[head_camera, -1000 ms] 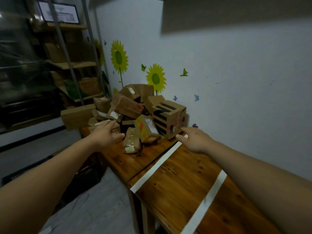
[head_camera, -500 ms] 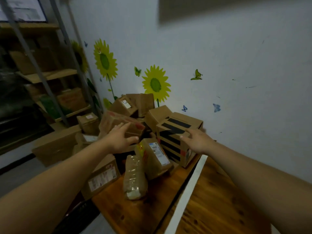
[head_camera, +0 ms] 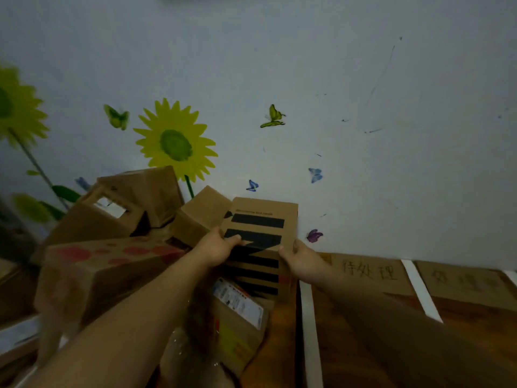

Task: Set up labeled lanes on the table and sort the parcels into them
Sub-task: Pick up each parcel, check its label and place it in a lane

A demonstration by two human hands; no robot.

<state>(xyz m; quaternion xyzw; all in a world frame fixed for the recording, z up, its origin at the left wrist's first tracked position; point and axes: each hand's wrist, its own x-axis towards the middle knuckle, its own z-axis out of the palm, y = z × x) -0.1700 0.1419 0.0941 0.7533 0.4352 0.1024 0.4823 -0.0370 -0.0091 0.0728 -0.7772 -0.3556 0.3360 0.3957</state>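
A cardboard box with black stripes (head_camera: 258, 228) stands at the right end of the parcel pile, against the wall. My left hand (head_camera: 216, 246) grips its left edge and my right hand (head_camera: 300, 259) grips its right edge. White tape strips (head_camera: 307, 317) divide the wooden table (head_camera: 475, 317) into lanes. Two cardboard lane labels with handwritten characters lie against the wall, the nearer label (head_camera: 369, 273) just right of my right hand, the farther label (head_camera: 464, 281) beyond a second tape strip (head_camera: 419, 289).
Several other parcels crowd the left: a box with red dots (head_camera: 112, 264), a box with a white label (head_camera: 109, 217), a plain box (head_camera: 201, 212) and a yellow-marked parcel (head_camera: 237, 315) under my arms. The wall with sunflower stickers (head_camera: 174, 141) stands right behind.
Both hands have reached forward and closed on the striped box; before, the left hovered over other parcels and the right only touched it. The view has moved closer and to the right.
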